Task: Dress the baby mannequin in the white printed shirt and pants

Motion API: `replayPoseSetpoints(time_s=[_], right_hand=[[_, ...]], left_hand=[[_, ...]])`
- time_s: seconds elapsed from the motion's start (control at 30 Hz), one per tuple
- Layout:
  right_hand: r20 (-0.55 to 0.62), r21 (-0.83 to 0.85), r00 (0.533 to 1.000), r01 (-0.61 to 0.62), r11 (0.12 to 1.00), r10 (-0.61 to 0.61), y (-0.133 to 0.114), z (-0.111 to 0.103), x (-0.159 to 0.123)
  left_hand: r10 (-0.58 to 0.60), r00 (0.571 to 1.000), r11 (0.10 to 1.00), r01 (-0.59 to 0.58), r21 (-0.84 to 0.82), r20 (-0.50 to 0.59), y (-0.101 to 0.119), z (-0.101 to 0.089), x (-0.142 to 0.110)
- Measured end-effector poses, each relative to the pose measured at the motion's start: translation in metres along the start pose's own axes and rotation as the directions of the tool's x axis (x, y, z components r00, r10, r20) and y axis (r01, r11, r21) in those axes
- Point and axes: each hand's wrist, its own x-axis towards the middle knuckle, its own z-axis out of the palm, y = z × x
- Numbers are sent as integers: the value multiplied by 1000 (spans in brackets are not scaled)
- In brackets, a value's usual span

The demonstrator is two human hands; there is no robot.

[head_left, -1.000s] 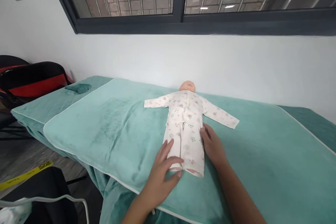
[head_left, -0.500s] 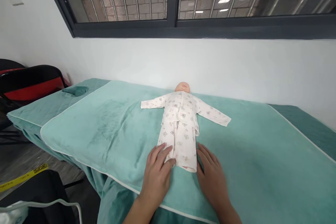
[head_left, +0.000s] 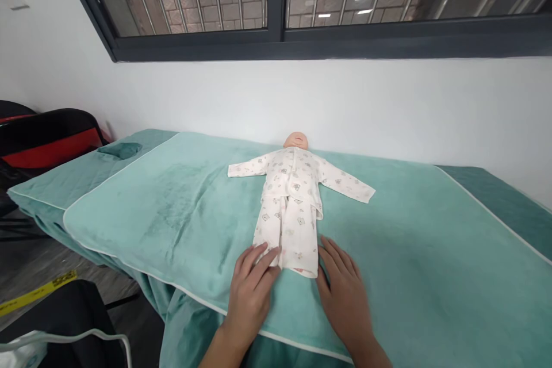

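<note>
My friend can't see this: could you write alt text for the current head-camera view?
A doll in patterned pyjamas lies on a green cover below a window. A person's left hand lies over the end of one trouser leg, the right hand beside the other.

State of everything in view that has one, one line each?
Baby doll: lying face up, dressed
Pajama top: worn, sleeves spread wide; fastening unclear
Pajama trousers: worn, legs laid straight
Left hand: open, fingertips at one trouser cuff
Right hand: open, beside the other trouser leg
Green blanket: spread out, slightly creased
Window: looks shut
</note>
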Motion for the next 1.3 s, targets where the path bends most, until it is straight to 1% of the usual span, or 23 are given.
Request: replayPoseSetpoints(time_s=[0.07, 0.27, 0.63, 0.7, 0.77, 0.87, 0.93, 1.03, 1.17, 1.3], right_hand=[[3, -2, 1000, -3, 1000, 3, 0, 0, 0], [-8, -5, 1000, 2, 1000, -2, -1, -1, 2], [-21, 14, 1000, 2, 1000, -2, -1, -2, 3], [-20, 18, 1000, 0, 1000, 1, -1, -2, 3], [-17, 16, 1000, -2, 1000, 2, -1, -2, 3], [-12, 5, 1000, -8, 1000, 8, -1, -1, 2], [-8, 2, 1000, -9, 1000, 9, -2, -1, 2], [-3, -1, 1000, -16, 1000, 16, -2, -1, 1], [-6, 0, 1000, -24, 1000, 24, -1, 0, 1], [-20, 5, 1000, 0, 1000, 0, 0, 1, 1]], left_hand=[[-8, 1000, 1000, 8, -12, -19, -1, -1, -2], [-95, 993, 993, 90, -77, -68, -2, -2, -2], [-131, 986, 985, 118, -127, -99, -1, -4, 0], [-139, 985, 986, 128, -110, -101, -1, -3, 0], [-171, 980, 984, 166, -57, -97, -3, -3, -1], [-207, 976, 978, 208, 14, -65, -6, -6, -2], [-194, 980, 981, 194, 8, -37, -8, -10, -2], [-159, 987, 987, 158, -29, -25, -12, -16, -1], [-122, 991, 990, 118, -74, -50, -13, -17, -2], [-93, 993, 990, 84, -113, -79, -12, -15, -2]])
